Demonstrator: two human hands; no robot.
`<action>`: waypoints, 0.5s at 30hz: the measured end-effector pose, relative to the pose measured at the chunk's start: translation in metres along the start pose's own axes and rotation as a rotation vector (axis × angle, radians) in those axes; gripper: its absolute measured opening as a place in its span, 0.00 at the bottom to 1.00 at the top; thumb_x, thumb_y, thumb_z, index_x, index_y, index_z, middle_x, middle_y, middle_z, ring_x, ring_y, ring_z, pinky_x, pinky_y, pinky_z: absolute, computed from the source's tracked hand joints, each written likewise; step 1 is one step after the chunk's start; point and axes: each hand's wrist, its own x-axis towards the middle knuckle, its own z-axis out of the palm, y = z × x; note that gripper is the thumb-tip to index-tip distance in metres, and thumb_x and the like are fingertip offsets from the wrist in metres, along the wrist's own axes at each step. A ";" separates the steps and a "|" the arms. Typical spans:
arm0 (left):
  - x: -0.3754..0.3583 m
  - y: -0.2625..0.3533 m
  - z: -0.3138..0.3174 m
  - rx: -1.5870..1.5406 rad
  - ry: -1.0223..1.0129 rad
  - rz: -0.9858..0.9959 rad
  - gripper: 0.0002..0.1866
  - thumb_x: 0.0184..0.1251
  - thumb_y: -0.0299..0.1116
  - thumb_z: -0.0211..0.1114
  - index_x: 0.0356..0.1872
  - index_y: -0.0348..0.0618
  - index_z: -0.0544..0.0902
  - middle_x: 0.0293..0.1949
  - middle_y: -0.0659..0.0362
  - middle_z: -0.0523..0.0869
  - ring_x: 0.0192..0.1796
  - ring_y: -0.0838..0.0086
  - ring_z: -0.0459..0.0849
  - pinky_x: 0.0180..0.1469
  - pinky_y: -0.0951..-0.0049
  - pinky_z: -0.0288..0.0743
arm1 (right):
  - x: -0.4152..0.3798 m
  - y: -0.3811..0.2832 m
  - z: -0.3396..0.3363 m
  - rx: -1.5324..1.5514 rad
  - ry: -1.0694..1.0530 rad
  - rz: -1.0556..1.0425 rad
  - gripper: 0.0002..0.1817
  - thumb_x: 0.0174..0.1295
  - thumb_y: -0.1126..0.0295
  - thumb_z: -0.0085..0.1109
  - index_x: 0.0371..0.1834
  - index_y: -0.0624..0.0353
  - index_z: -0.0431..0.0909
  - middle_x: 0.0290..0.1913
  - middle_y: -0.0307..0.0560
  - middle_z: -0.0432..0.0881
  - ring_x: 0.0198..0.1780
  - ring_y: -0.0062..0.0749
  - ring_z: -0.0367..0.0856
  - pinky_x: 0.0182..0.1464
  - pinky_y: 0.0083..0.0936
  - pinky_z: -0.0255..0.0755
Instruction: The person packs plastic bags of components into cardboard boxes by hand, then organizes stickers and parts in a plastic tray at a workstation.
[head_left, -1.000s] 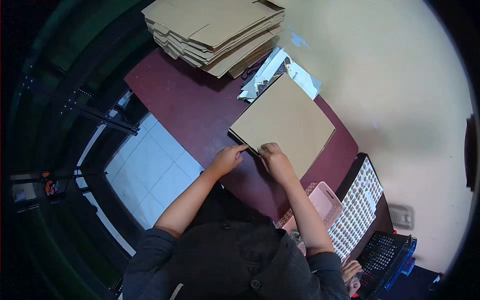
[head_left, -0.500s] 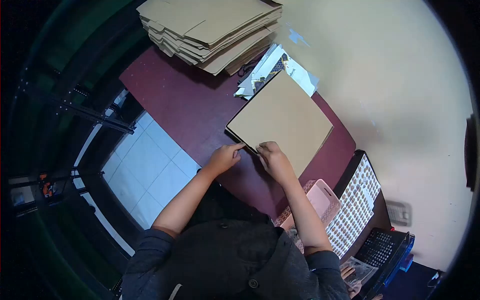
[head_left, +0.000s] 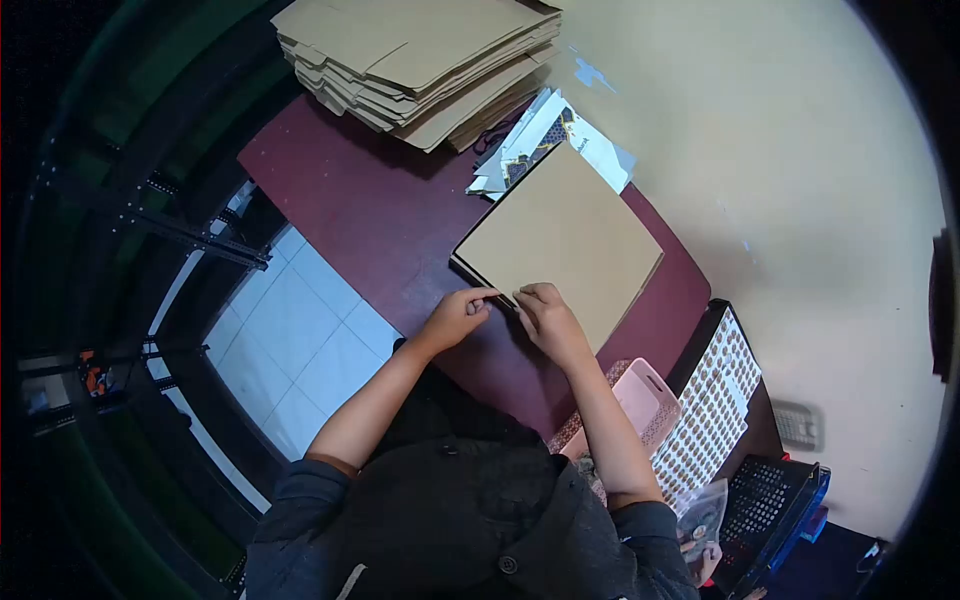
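A flat square cardboard box with a brown top and dark sides lies on the dark red table. My left hand is at its near left edge, index finger stretched along the dark side and the other fingers curled. Close beside it, my right hand pinches the same edge, thumb and fingers pressed together at the rim. The fingertips of both hands nearly meet there.
Flattened cardboard is stacked at the far end, beside printed sheets. At the right are a pink basket, sticker sheets and a black crate. Another person's hand shows near a plastic bag.
My left hand has slid slightly right along the box edge, closer to my right hand. The other person's hand and the plastic bag have shifted at the lower right.
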 end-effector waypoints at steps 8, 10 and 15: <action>-0.002 0.002 -0.003 0.097 0.006 0.035 0.18 0.58 0.24 0.55 0.51 0.38 0.78 0.20 0.69 0.68 0.24 0.86 0.64 0.29 0.82 0.63 | 0.001 0.000 0.002 -0.006 0.008 -0.016 0.14 0.52 0.76 0.57 0.43 0.66 0.77 0.43 0.54 0.76 0.48 0.44 0.74 0.50 0.32 0.71; -0.003 0.004 -0.004 0.101 0.010 0.024 0.18 0.57 0.26 0.56 0.51 0.39 0.78 0.19 0.66 0.69 0.24 0.85 0.65 0.28 0.81 0.63 | 0.000 0.001 0.003 -0.012 0.004 -0.013 0.14 0.52 0.76 0.57 0.43 0.66 0.77 0.43 0.54 0.76 0.47 0.44 0.74 0.49 0.32 0.72; -0.001 0.002 -0.004 0.070 0.012 0.006 0.17 0.57 0.27 0.57 0.49 0.40 0.79 0.20 0.62 0.72 0.23 0.82 0.67 0.28 0.78 0.65 | 0.001 0.001 0.003 -0.006 0.006 -0.017 0.14 0.52 0.76 0.56 0.43 0.66 0.77 0.43 0.53 0.76 0.47 0.44 0.75 0.48 0.32 0.72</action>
